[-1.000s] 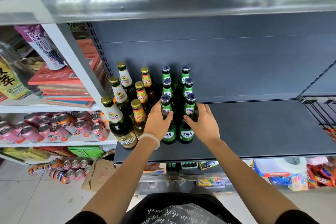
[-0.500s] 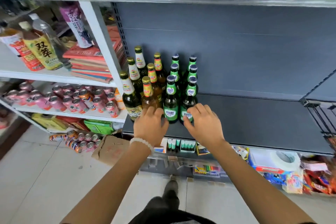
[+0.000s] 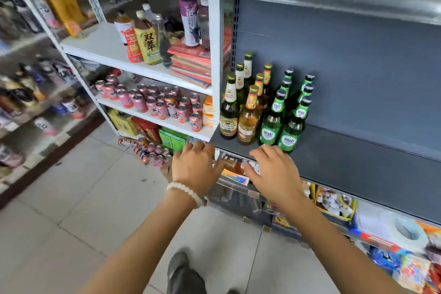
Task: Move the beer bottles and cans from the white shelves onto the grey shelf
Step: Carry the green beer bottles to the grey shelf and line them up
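Both hands are empty, fingers loosely spread: the left hand (image 3: 194,169) hangs over the floor just off the near-left corner of the grey shelf (image 3: 358,164), and the right hand (image 3: 274,174) hovers over that shelf's near edge, touching nothing. A second ago they were wrapped round the two front green bottles; since then they have let go and drawn back toward the person, and the view has swung left toward the white shelves (image 3: 148,71). I take that to mean one placement is finished and the next fetch is starting.

On the grey shelf, at its left end against the white upright, stands a tidy block of beer bottles (image 3: 262,107), all upright and touching: a left row of dark bottles with gold caps and cream neck labels, a row of amber ones, then two rows of green bottles (image 3: 288,124) with dark caps on the right. Everything to their right is bare shelf.

Pink cans (image 3: 155,102) crowd the middle white shelf, more cans (image 3: 152,153) lie on the floor below.
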